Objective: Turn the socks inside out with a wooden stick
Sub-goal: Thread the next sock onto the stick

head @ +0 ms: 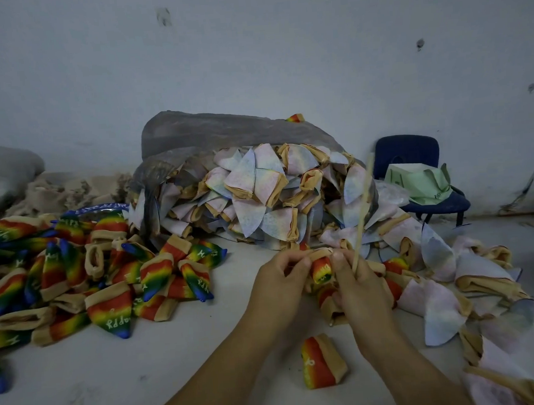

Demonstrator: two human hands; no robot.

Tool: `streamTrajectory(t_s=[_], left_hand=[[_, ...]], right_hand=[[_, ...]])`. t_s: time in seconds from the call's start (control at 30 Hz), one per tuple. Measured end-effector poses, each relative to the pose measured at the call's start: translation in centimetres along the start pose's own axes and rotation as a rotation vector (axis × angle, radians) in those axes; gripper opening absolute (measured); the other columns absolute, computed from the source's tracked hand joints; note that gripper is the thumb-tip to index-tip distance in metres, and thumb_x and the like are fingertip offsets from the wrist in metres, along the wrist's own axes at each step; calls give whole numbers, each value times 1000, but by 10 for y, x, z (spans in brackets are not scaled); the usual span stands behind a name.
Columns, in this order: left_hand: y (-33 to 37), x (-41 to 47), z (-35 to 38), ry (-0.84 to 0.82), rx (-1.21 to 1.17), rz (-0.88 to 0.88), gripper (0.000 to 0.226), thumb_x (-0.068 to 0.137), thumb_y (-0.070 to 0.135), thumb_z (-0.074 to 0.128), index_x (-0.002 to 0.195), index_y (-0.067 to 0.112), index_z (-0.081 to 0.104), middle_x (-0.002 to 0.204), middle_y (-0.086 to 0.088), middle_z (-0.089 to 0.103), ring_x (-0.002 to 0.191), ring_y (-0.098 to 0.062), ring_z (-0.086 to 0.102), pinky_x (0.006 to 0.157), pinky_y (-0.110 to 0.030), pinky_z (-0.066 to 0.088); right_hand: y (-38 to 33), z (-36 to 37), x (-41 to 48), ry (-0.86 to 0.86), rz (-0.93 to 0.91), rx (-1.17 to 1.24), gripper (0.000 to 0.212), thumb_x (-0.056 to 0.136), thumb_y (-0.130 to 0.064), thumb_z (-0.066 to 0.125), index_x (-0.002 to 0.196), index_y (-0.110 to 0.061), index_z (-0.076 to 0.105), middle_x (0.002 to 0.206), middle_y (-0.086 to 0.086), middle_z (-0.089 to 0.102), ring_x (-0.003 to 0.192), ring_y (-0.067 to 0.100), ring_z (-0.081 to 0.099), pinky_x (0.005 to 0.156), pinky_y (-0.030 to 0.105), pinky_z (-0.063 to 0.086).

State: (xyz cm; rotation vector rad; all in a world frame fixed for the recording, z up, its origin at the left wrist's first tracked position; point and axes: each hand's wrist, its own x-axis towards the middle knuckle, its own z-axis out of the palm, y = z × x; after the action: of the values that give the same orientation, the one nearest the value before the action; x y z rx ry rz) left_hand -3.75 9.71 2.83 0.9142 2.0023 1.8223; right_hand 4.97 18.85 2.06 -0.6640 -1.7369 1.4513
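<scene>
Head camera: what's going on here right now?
A person's left hand and right hand pinch the cuff of a rainbow sock. The right hand also holds the wooden stick, which points upward. A pile of rainbow socks lies at left, and pale inside-out socks spill from a grey bag behind.

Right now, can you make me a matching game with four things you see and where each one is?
Things:
1. wooden stick
2. green bag
3. pale socks
4. rainbow socks

Places:
A. on the blue chair
B. spilling out of the plastic bag
C. heaped on the left side
D. held in the right hand

Pairs: 1-D, 2-A, 3-B, 4-C
</scene>
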Motion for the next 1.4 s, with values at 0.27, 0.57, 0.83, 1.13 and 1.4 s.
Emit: streamTrajectory(t_s=[0.27, 0.57, 0.83, 1.13, 1.4], left_hand=[[4, 0, 2, 45, -580, -196, 15, 102, 11, 49, 105, 6, 63, 64, 0, 68, 59, -7, 64, 63, -19, 54], [2, -3, 11, -74, -778, -354, 19, 104, 9, 44, 106, 3, 62, 63, -2, 62, 56, -8, 55, 54, -19, 49], [-1, -1, 7, -32, -855, -284, 22, 94, 15, 62, 113, 13, 72, 86, -6, 71, 63, -8, 57, 56, -19, 50], [-5, -2, 6, 32, -739, -267, 22, 99, 22, 56, 100, 9, 74, 69, -3, 55, 58, -7, 50, 53, -19, 46], [0, -2, 5, 39, -773, -243, 31, 102, 29, 49, 107, 6, 69, 77, -1, 73, 65, -4, 68, 58, -16, 52]], right_hand=[[0, 6, -3, -27, -67, -28, 2, 89, -47, 54, 88, -46, 53, 89, -24, 64, 87, -11, 59, 71, 17, 44], [-1, 2, 2, 41, 29, 12, 17, 96, -38, 48, 83, -41, 58, 64, -14, 62, 58, 0, 58, 55, 24, 53], [-7, -1, 0, -1, 112, 180, 23, 95, -41, 48, 98, -27, 66, 54, -11, 56, 44, 6, 46, 45, 25, 37], [-6, 5, -6, -73, -88, 49, 8, 89, -40, 60, 96, -41, 58, 85, -18, 68, 75, -9, 63, 56, 12, 50], [-12, 7, -12, -78, -213, -157, 14, 84, -44, 62, 94, -45, 52, 101, -18, 59, 90, -7, 60, 67, 9, 47]])
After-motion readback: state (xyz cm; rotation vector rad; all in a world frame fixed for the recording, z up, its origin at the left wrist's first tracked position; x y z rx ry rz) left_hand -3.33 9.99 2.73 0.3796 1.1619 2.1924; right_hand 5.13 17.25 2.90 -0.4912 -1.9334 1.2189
